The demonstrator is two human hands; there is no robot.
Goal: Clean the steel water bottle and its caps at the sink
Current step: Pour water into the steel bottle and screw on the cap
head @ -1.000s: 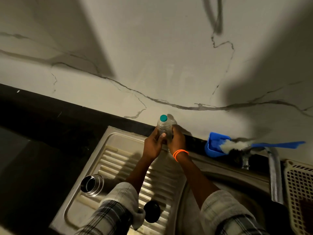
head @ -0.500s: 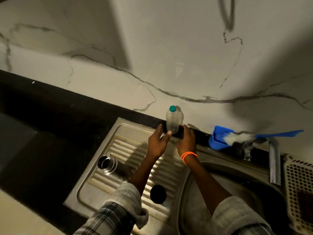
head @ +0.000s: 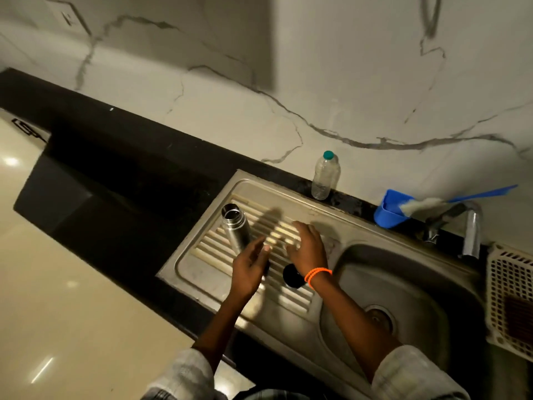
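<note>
Your steel bottle (head: 236, 226) stands uncapped on the ribbed drainboard (head: 202, 264) left of centre in the frame. Its open mouth faces up and toward the upper left, and its long axis runs from there down and to the right, where the base is hidden behind your left hand (head: 249, 269). That hand hovers just in front of the bottle with fingers relaxed and spread, holding nothing; you cannot tell whether it touches the steel.

Your right hand (head: 307, 246), with the orange band (head: 318, 275) at its wrist, is spread flat over the ribs near the centre, also empty. A black cap (head: 291, 277) lies on the drainboard just below that wrist, partly covered by it. A second dark shape sits behind your left palm, too hidden to name.

Further out, the clear plastic bottle (head: 325, 177) with a teal cap stands upright on the black ledge against the marble wall, well apart from both hands. To its right is a blue holder (head: 388, 210) with a brush (head: 421, 203), then the tap (head: 471, 229) over the basin (head: 403, 284), and a white basket (head: 510, 295) at the right edge.

Half a second ago both hands were up at the plastic bottle; now they have let go of it and dropped to the drainboard.
</note>
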